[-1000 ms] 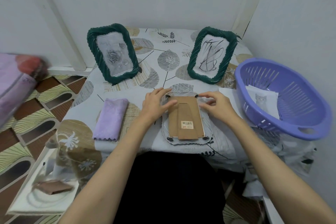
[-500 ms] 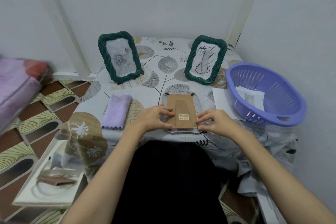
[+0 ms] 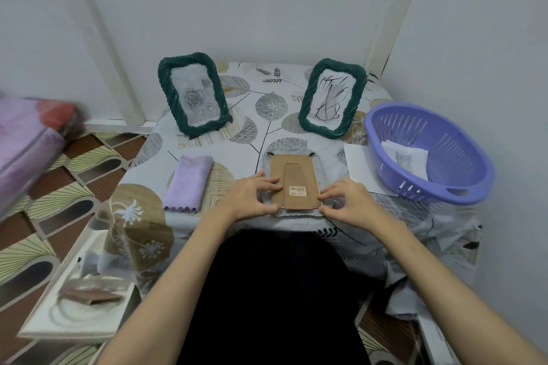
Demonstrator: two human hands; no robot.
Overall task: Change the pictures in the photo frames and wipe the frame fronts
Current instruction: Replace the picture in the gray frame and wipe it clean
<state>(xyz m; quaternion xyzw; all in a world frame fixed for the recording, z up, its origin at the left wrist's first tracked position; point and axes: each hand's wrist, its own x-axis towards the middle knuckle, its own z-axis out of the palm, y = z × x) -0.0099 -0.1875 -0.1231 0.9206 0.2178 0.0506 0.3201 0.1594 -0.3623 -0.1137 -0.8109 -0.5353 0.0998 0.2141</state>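
A photo frame lies face down near the table's front edge, its brown cardboard back with a barcode label facing up. My left hand holds its lower left corner, fingers curled onto the backing. My right hand pinches at the lower right corner. Two dark green rope-edged frames stand upright at the back: the left frame shows a rose picture, the right frame a black scribble. A folded lilac cloth lies left of the flat frame.
A purple plastic basket at the right holds a cat picture. A white sheet lies beside it. The table wears a leaf-print cloth. A white tray sits on the floor at the left.
Both hands slid from the flat frame's upper corners down to its lower corners. The camera pulled back and tilted up.
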